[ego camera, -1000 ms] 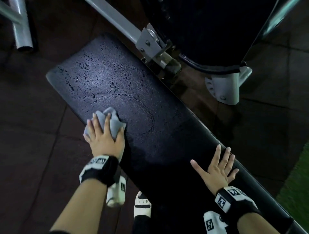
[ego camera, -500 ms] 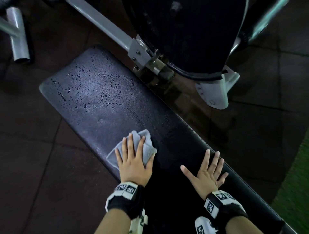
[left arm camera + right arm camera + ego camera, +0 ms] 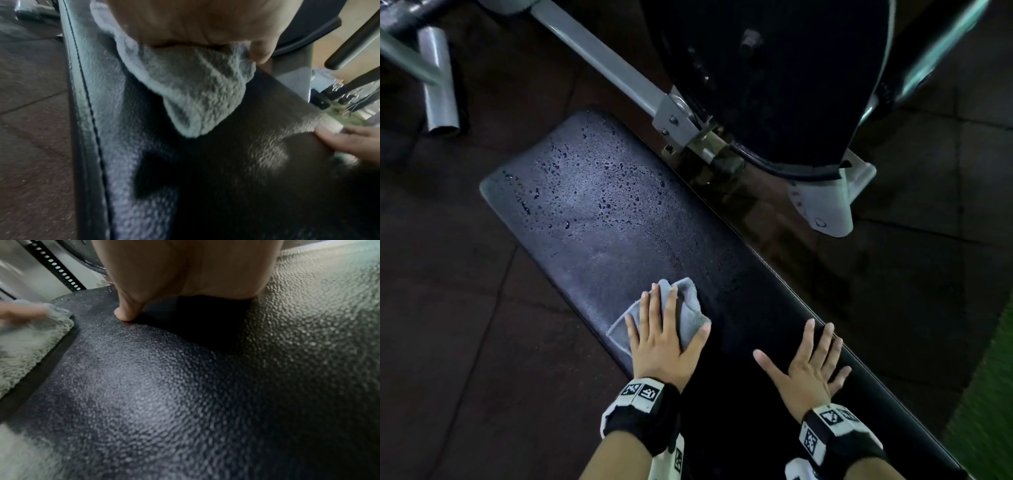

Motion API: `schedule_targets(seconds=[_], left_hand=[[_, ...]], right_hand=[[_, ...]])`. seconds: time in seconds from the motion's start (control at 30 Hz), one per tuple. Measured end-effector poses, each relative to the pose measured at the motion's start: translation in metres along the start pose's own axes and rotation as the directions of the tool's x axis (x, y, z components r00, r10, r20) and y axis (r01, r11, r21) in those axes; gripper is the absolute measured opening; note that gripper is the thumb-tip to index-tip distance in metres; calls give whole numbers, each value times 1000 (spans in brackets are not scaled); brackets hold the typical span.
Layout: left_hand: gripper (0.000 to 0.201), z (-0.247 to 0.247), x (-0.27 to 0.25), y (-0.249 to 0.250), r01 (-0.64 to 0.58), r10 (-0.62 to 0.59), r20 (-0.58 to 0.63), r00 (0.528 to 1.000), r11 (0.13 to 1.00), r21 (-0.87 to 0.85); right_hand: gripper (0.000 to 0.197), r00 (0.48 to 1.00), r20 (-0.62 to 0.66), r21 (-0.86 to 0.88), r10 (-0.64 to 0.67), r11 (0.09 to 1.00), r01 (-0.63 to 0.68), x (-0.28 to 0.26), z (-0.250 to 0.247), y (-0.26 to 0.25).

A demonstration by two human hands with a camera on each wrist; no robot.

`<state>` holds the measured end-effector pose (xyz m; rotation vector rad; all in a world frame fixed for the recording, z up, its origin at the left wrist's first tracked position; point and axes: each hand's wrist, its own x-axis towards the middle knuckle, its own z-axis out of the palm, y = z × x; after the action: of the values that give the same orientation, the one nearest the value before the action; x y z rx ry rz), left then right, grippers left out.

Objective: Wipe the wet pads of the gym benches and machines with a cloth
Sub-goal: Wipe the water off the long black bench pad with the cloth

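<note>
A long black bench pad (image 3: 599, 219) runs diagonally from upper left to lower right, with water droplets on its far end. My left hand (image 3: 664, 339) lies flat with straight fingers on a crumpled grey cloth (image 3: 688, 308), pressing it onto the pad near its left edge. The left wrist view shows the cloth (image 3: 197, 91) bunched under the palm on the grained pad (image 3: 226, 170). My right hand (image 3: 804, 370) rests flat on the pad to the right, fingers spread, holding nothing. In the right wrist view the thumb touches the pad (image 3: 185, 386), and the cloth (image 3: 30, 345) lies at the left.
A grey metal frame bar (image 3: 599, 65) with a bracket runs behind the bench beside a large black upright pad (image 3: 774, 78) on a white foot (image 3: 825, 202). Another grey tube frame (image 3: 438, 85) stands at upper left. Dark rubber floor tiles surround the bench; green turf (image 3: 989, 394) lies at right.
My left hand has slid the cloth from the pad's left edge to the right and nearer my right hand, leaving a wiped streak. My right hand has stayed flat on the pad.
</note>
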<state>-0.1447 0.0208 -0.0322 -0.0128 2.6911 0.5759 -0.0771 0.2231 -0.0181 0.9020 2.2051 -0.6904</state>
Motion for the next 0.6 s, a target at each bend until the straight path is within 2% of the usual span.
schedule_targets(seconds=[0.13,0.2,0.27,0.33,0.4,0.43,0.5,0.6], left_hand=[[62,-30,13,-17,13,-20,-178,984,999,-43],[62,-43,30,-41,59,-65,-210,976,998,-32],[65,-53,49,-67,100,-100,-191,977,995,-10],[63,-61,66,-88,108,-104,-167,981,994,19],[62,-65,76,-101,89,-84,-144,986,996,29],[62,-65,78,-105,72,-68,-138,988,997,21],[63,-63,78,-109,27,-24,-137,990,999,20],[63,-57,76,-114,4,1,-133,991,999,32]], right_hand=[[114,992,-124,-64,-19,998,11,-3,5,-3],[100,958,-225,-154,-177,977,144,-4,11,-17],[81,860,-272,-244,-432,895,373,-8,20,-43],[71,735,-202,-326,-647,752,573,-14,34,-81],[69,630,-73,-407,-774,599,689,-20,49,-120],[71,604,-7,-434,-797,547,716,-20,56,-134],[70,601,92,-477,-794,494,727,-15,64,-149],[59,599,136,-521,-790,457,721,-6,62,-140]])
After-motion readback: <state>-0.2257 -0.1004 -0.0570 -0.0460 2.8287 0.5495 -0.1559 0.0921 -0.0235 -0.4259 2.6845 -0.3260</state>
